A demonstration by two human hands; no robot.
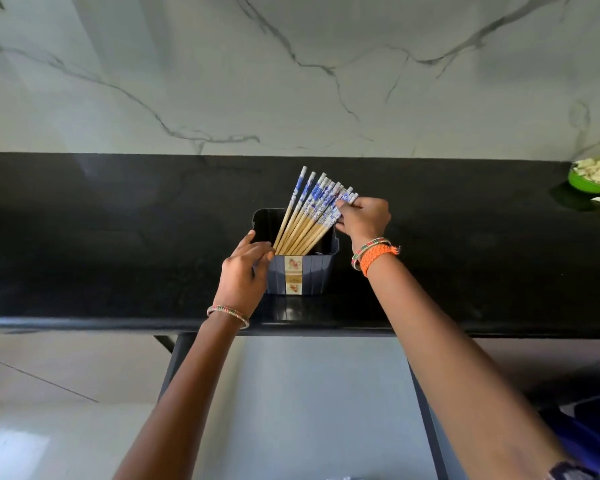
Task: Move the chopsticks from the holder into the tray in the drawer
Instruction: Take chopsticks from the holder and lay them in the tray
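Note:
A dark blue plastic holder (312, 275) with a printed label stands near the front edge of the black counter (118, 237). Several wooden chopsticks (309, 213) with blue-and-white patterned tops lean fanned out in it, tilted to the right. My left hand (245, 271) grips the holder's left side and rim. My right hand (362, 221) has its fingers closed around the patterned top ends of the rightmost chopsticks. No drawer tray is in view.
A green bowl (589, 183) of pale pieces sits at the counter's far right. A marble-patterned wall (291, 81) rises behind the counter. Below the counter edge is a pale grey cabinet front (309, 393) between dark frame bars.

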